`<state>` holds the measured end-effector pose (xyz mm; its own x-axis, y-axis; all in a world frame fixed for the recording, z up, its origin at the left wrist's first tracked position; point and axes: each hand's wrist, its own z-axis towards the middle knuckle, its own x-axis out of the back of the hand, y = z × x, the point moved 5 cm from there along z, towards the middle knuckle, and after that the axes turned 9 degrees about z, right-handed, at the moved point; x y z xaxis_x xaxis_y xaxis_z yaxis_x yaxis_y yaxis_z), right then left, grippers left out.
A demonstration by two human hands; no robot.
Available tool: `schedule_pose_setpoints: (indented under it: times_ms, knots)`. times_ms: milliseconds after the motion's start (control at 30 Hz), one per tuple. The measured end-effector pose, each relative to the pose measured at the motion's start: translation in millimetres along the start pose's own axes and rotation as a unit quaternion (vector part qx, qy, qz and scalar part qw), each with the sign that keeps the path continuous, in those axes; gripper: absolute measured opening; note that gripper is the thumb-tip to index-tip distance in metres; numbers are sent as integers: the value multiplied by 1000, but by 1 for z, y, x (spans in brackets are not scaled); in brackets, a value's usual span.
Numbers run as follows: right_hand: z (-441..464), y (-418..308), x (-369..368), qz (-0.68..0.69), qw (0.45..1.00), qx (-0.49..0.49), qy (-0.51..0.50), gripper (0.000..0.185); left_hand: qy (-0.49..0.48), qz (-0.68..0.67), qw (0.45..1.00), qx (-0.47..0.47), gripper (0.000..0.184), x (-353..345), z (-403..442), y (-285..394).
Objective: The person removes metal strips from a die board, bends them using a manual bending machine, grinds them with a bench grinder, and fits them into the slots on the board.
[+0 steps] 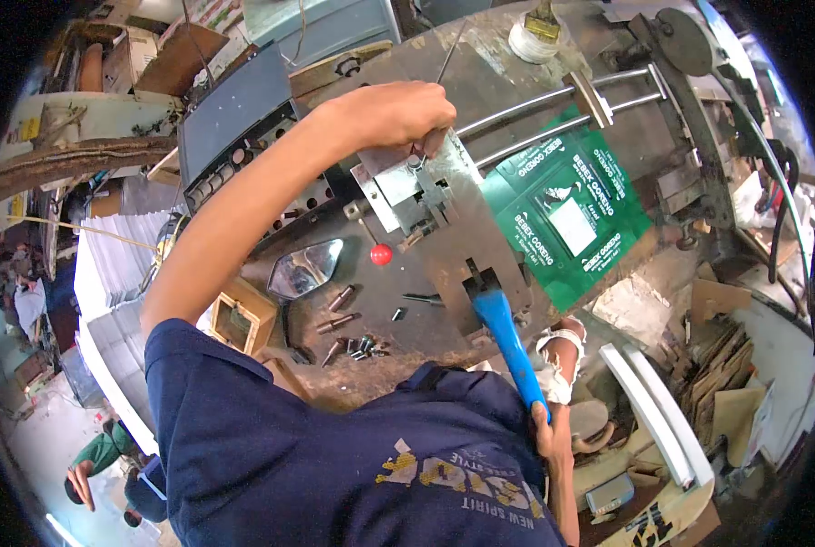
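My left hand [398,114] is closed, fingers bent down over the far end of a metal machine head [439,178]. What its fingertips hold is hidden beneath the knuckles. Low on the right, my right hand [546,432] is wrapped round the end of a long blue handle [509,342], which runs up to a dark bracket on the machine's steel plate [462,246]. A red ball knob [381,254] sits on a short lever left of the head. Beside the machine, a green printed carton sheet [567,214] lies flat, partly under two steel rails [553,109].
Several small metal parts [357,346] lie loose on the bench near a clear, angular piece [305,269]. A dark box with knobs [234,137] stands left. A white tub [533,41] holds a brush at the back. Other people [143,488] are lower left.
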<state>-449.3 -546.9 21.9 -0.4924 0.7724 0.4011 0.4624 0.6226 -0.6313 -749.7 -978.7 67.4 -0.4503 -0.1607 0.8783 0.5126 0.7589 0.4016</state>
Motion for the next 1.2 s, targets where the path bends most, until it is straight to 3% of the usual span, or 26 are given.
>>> schedule_pose_setpoints:
  times_ms: [133,200,333,433,467,500,533,600,733,800,933,1133,1200]
  knots:
    - [7,11,-2,3,1000,24,3,57,98,-20,994,-41,16,-1,-2,-12]
    - [5,4,-1,-13,1000,16,1,57,-28,-46,998,41,19,-6,2,-26]
    - [-8,-12,4,-67,996,-54,4,59,-35,-21,998,37,16,-9,-10,-25]
    - [3,7,0,-26,996,-80,-40,61,48,-17,997,-50,19,-10,-20,-27]
    - [6,12,-3,2,993,-91,-69,61,56,-6,998,-38,22,-11,-21,-29]
    - [1,-9,-1,3,1000,-29,-9,61,66,4,998,-24,25,-8,-23,-28]
    - [0,-13,0,4,1000,-27,-5,61,68,7,997,-27,25,-5,-24,-26]
    - [-5,-15,4,-58,998,-22,6,61,53,-15,996,69,29,-8,-35,-25]
    - [-4,-11,2,-69,996,-63,3,61,101,-27,991,87,30,-19,-58,-19]
    - [4,0,-2,-15,1000,3,4,62,171,-6,983,63,28,-22,-67,-13]
    - [3,-12,3,-21,999,24,5,61,228,9,970,85,27,-30,-78,-3]
    - [-2,-23,6,-30,997,-64,-14,69,245,25,964,96,16,-18,-87,19]
    - [-7,-19,7,-36,992,-123,1,77,332,-17,926,179,15,16,-113,50]
